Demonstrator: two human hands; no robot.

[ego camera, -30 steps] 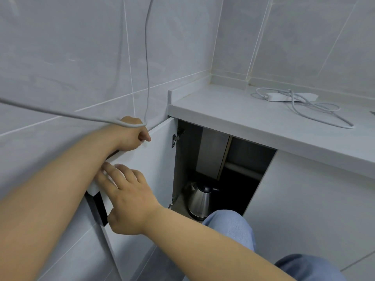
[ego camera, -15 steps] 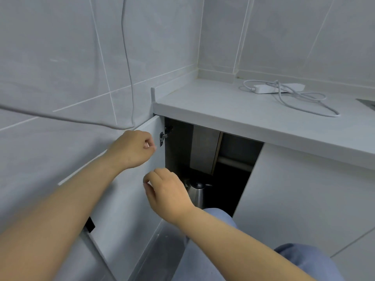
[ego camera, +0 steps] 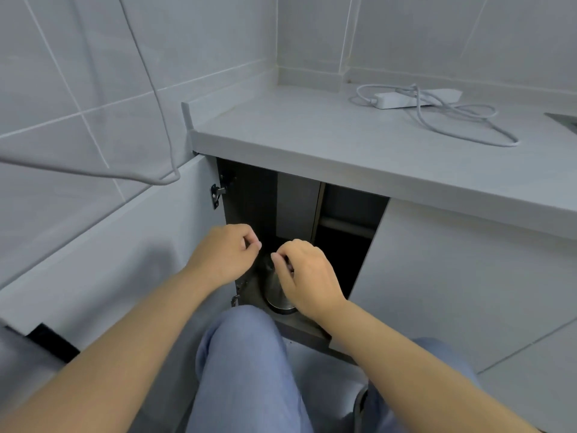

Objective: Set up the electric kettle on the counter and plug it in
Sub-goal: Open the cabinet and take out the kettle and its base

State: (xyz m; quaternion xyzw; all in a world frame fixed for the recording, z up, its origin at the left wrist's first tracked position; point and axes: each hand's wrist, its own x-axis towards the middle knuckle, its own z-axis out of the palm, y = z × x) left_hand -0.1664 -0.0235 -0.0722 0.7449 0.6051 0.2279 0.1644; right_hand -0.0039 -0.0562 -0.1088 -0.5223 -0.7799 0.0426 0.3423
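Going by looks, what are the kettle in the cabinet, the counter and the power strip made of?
Kettle: likely stainless steel, brushed or polished; its silvery body reflects light, though the right hand hides much of it.
Counter: probably stone or a solid composite, matte pale grey; smooth, with a thick square edge.
Power strip: white moulded plastic, slightly glossy, with a rubbery-looking pale cord.

A cupboard door (ego camera: 131,245) stood open against the tiled wall (ego camera: 93,73), where a grey cable (ego camera: 146,79) hung.

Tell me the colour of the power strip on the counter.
White, with a pale grey-white cord; the power strip shows in the head view.
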